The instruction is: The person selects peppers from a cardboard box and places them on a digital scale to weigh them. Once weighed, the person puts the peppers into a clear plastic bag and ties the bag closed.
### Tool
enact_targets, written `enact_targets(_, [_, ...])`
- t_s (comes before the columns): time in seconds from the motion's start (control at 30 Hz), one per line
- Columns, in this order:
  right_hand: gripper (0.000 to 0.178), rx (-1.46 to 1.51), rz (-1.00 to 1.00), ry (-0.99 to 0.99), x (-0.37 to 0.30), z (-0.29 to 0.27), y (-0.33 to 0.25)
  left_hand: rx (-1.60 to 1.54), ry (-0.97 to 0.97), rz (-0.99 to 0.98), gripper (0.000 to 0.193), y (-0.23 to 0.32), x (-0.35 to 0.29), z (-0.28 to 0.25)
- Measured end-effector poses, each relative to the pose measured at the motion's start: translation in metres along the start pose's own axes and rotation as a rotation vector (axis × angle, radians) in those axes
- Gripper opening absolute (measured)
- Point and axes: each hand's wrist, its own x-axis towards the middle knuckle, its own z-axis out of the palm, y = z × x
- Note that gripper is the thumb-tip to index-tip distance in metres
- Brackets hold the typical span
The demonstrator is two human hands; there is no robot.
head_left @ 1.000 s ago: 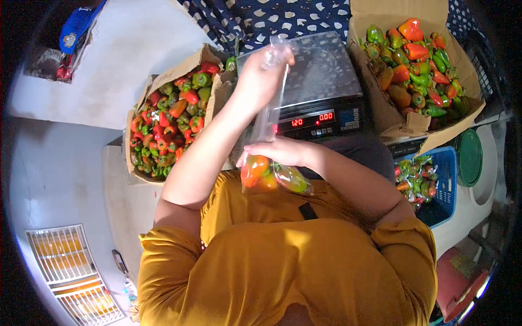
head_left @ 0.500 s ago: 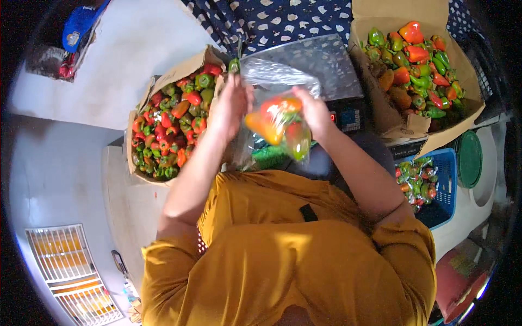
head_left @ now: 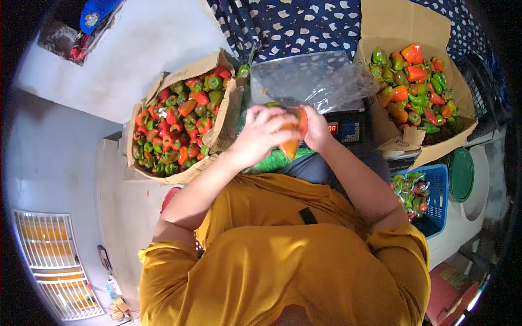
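Note:
Both my hands are closed around a clear plastic bag (head_left: 342, 89) of red, orange and green bell peppers (head_left: 288, 149), held in front of the scale (head_left: 304, 76). My left hand (head_left: 266, 133) wraps over the peppers from the left, its fingers slightly blurred. Against their right side presses my right hand (head_left: 316, 130). Beyond the hands, the bag's loose upper part spreads to the upper right, over the scale's metal plate. How the fingertips grip the far side is hidden.
On the left stands a cardboard box (head_left: 142, 106) full of peppers; a second box (head_left: 402, 22) of peppers is at the right. Below that sits a blue basket (head_left: 439, 201) of bagged peppers, beside a green lid (head_left: 461, 175). Green netting (head_left: 272, 162) lies under my hands.
My left hand has moved right from beside the left box onto the bagged peppers. The bag's loose end has swung to the upper right, over the scale.

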Motion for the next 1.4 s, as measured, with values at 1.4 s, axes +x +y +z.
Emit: enact_targets(1.4, [0.018,-0.539,-0.048,-0.24,-0.028,0.046,0.008,-1.102,0.102,-0.794,0.035,0.011,0.011,0.012])
